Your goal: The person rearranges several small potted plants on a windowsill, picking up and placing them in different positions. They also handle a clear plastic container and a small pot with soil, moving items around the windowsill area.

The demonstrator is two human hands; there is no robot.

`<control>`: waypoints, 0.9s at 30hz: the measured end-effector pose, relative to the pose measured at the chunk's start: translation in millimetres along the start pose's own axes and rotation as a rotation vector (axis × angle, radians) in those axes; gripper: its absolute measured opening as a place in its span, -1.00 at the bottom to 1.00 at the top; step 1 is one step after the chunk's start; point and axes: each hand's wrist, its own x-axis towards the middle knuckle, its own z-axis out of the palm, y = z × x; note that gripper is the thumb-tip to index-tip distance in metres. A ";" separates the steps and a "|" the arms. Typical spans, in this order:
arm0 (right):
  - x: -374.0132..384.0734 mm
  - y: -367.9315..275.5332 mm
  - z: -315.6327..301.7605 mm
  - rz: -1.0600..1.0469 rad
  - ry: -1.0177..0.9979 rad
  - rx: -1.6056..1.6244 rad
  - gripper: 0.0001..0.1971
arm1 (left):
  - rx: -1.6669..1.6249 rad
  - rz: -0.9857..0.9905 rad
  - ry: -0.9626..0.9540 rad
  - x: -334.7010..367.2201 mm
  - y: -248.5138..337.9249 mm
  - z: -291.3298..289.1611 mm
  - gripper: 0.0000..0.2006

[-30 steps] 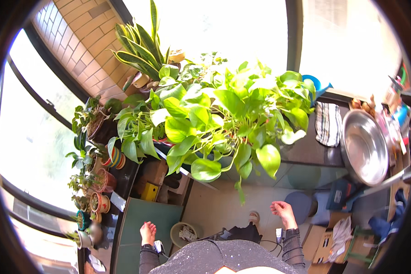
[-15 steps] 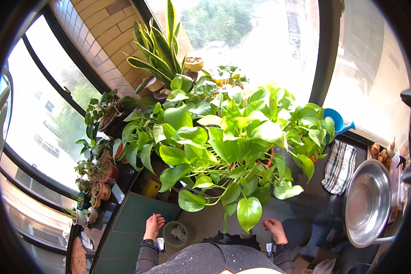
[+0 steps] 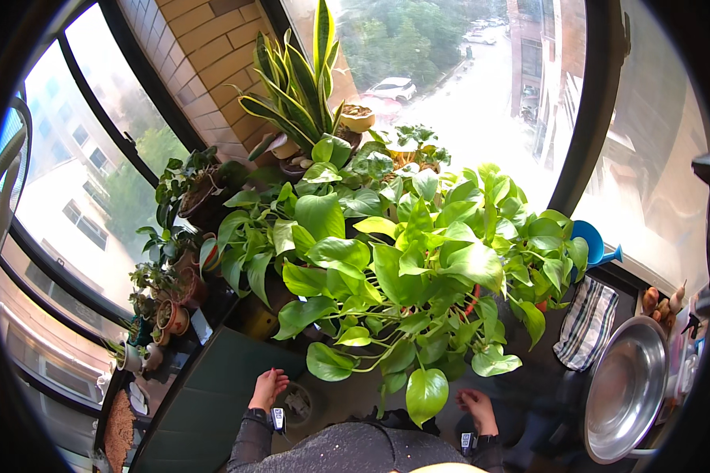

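Note:
My left hand (image 3: pixel 269 388) hangs at the lower left, its fingers loosely stretched and nothing in them. It is nearest to a pale bin (image 3: pixel 297 404) on the floor. On the other side, my right hand (image 3: pixel 477 411) is held with its fingers slightly bent and apart, also holding nothing. A large leafy pothos plant (image 3: pixel 402 272) spreads in front of me, its lowest leaf (image 3: pixel 427 396) hanging between the hands. Neither hand touches the leaves. The foliage hides most of the pots beneath it.
At right lie a steel basin (image 3: pixel 626 390), a folded plaid cloth (image 3: pixel 586 325) and a blue watering can (image 3: pixel 588 240). A snake plant (image 3: pixel 300 94) stands at the back. Several small potted plants (image 3: pixel 173 317) line the left window, beside a dark green panel (image 3: pixel 213 386).
The view has shifted and tilted a little, so the plants and basin sit slightly differently in it. My hands stay low and apart, still without anything in them.

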 end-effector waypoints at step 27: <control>-300.4 -318.7 98.6 -0.906 0.519 -0.505 -0.73 | -0.057 0.019 -0.173 109.9 1.7 -63.2 -0.71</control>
